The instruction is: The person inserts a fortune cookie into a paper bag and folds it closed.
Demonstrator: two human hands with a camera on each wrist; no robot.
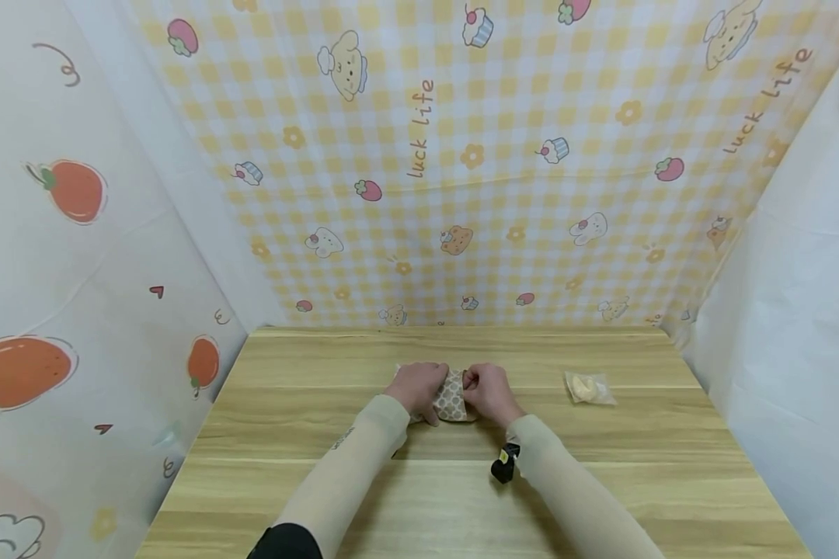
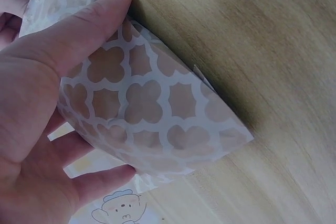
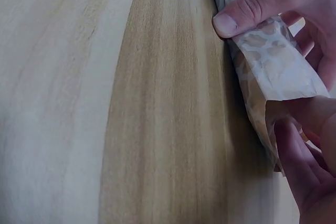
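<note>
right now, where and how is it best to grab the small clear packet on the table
Probably pinch the clear packet over its pale contents, coming from above with the right hand, the nearer one, once it leaves the patterned bag. The packet lies flat on the table, and that fuller-looking part offers more to close on than its thin clear margin.

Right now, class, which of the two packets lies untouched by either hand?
The clear packet on the right; the left hand grips the patterned packet and the right hand touches it.
</note>
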